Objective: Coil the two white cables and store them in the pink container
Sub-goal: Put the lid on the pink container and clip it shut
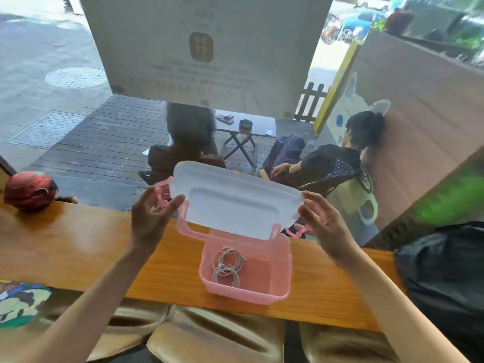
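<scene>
Looking down past my knees, I've got the wooden desk (78, 252) right in front of me, and the pink container (262, 292) sits on it near my edge, open at the top. Inside, on its floor toward the left side, lie the 2 white cables (227, 265), both wound into loops and overlapping each other. Above the container I'm holding the translucent white lid (235, 203), tilted up with its underside facing me and its near edge just over the container's back rim. My left hand (152, 218) grips the lid's left end, thumb curled against its edge, fingers round the pink latch (163, 192) there. My right hand (324, 224) holds the right end, fingers bent along the rim, with the other pink latch (298, 231) hanging just below my thumb. A pink carry handle (191, 226) droops from the lid's lower edge. Off to the left on the desk rests a red helmet (30, 189); a black bag (445, 279) sits at the right. Beyond the glass, 2 people sit on a wooden deck by a small folding table (246, 127).
</scene>
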